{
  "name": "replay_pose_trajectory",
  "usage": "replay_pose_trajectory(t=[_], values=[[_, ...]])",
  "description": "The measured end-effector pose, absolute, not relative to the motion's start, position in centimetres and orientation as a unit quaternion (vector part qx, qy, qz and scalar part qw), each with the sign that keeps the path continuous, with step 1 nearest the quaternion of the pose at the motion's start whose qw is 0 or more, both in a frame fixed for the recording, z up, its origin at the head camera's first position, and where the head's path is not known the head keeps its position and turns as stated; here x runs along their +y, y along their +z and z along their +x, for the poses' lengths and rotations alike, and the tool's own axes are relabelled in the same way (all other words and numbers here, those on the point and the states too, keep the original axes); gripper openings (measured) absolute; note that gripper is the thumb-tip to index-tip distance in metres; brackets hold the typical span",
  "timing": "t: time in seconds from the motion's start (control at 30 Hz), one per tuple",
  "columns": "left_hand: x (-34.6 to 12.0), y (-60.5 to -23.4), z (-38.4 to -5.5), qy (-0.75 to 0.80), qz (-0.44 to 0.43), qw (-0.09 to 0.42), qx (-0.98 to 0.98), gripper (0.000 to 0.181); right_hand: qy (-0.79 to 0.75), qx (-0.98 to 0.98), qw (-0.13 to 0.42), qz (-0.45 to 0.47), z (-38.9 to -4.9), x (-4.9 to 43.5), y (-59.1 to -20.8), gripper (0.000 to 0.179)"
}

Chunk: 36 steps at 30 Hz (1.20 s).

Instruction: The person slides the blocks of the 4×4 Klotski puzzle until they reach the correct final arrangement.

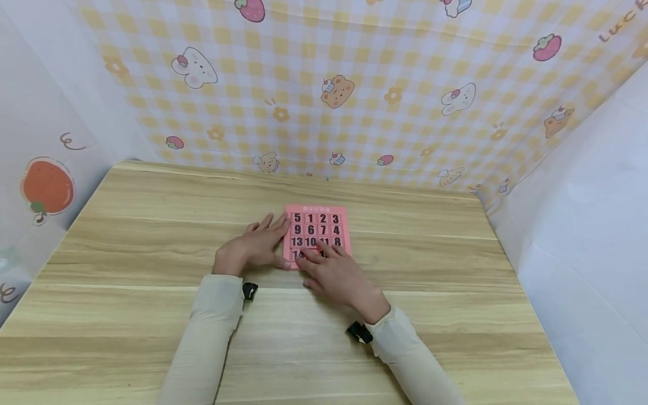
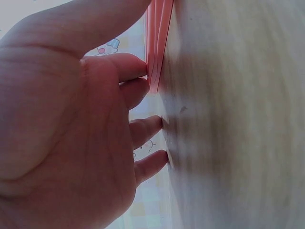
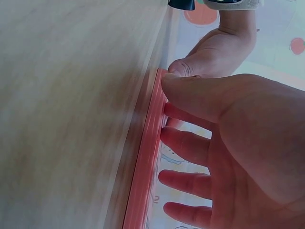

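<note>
Touching sliding-number puzzle (image 1: 317, 230) | left hand (image 1: 253, 245): fingers spread, unclamped, along nine-o'clock edge, seemingly bracing against slips | right hand (image 1: 338, 275): fingers apart over six-o'clock number tiles (image 1: 296, 255)

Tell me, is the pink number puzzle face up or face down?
Face up: in the head view, the pink number puzzle shows its black numbers, with 5, 1, 2, 3 across the top.
</note>
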<state>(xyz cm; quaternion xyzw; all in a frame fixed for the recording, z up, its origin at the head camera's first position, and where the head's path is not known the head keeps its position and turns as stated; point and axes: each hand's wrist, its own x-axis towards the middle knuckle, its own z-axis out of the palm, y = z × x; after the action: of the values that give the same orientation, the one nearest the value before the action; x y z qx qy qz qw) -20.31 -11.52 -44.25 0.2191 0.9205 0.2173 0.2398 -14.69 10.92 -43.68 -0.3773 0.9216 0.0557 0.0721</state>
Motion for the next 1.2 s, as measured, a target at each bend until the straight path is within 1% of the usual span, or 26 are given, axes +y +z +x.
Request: replay_pose_trajectory(t=[1.2], values=[[-11.59,-44.26,-20.38,0.219,0.223,0.241,0.919,0.107,0.050,0.924,0.090,-0.367,-14.69,11.51,-42.97,0.050]])
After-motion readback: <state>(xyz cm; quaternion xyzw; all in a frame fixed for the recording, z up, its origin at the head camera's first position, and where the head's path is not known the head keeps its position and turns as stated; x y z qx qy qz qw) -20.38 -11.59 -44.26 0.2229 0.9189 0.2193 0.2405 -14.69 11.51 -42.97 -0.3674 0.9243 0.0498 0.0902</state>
